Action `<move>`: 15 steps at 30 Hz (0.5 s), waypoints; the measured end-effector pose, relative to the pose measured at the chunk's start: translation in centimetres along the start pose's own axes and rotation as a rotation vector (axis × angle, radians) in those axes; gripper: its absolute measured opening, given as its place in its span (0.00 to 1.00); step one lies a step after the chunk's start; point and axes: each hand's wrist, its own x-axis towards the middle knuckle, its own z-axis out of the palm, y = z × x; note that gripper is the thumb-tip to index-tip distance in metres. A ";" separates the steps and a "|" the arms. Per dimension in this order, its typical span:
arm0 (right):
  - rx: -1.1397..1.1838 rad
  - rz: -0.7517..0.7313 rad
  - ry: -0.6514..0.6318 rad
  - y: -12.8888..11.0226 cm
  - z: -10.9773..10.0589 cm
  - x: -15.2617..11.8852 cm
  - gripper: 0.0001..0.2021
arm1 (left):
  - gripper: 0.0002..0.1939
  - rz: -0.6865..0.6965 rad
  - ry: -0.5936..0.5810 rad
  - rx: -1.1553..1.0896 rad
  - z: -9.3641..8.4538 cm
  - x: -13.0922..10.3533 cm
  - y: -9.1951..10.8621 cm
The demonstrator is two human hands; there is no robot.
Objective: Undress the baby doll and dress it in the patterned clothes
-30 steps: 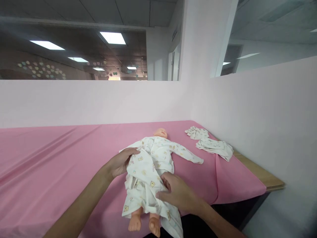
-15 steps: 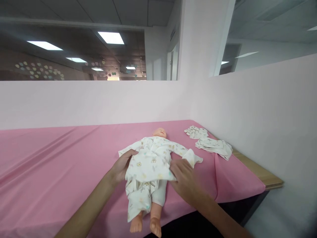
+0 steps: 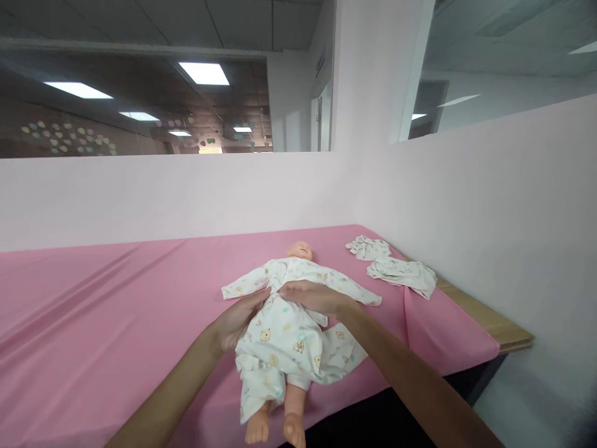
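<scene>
Head view: baby doll [image 3: 298,251] lies on its back on the pink sheet [image 3: 93,311], long axis approx 12-to-6, head at 12, feet toward the person. Left hand [image 3: 240,317] is flat, fingers loose, against the printed garment [image 3: 284,330] at the doll's 9 side. Right hand [image 3: 312,295] lies flat across the chest w/ fingers together pointing to 9, so it's nearer the collar; nothing pinched that I can tell.

At the centre of the frame, the doll's soft white cotton romper [image 3: 289,323] is printed with small yellow bears and pastel specks. The peach plastic baby doll [image 3: 301,250] wearing it shows bare feet at the bottom edge. A plain pink cloth [image 3: 116,311] covers my desk. At right, the crumpled white baby clothes [image 3: 396,270] carry the same faint print.
</scene>
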 end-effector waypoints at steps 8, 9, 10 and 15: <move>-0.015 -0.059 -0.062 -0.8 0.2 1.4 0.06 | 0.08 -0.055 0.051 0.201 -2.2 -0.3 -0.2; -0.056 -0.071 -0.065 -1.3 0.2 1.4 0.06 | 0.06 -0.052 0.048 0.239 -2.0 -0.2 -0.1; -0.094 -0.086 -0.076 -1.8 0.2 1.4 0.07 | 0.05 -0.042 0.040 0.279 -1.9 -0.1 0.1; -0.255 -0.164 -0.100 -3.3 0.6 1.0 0.07 | 0.02 0.011 -0.023 0.543 -1.8 -0.1 2.6</move>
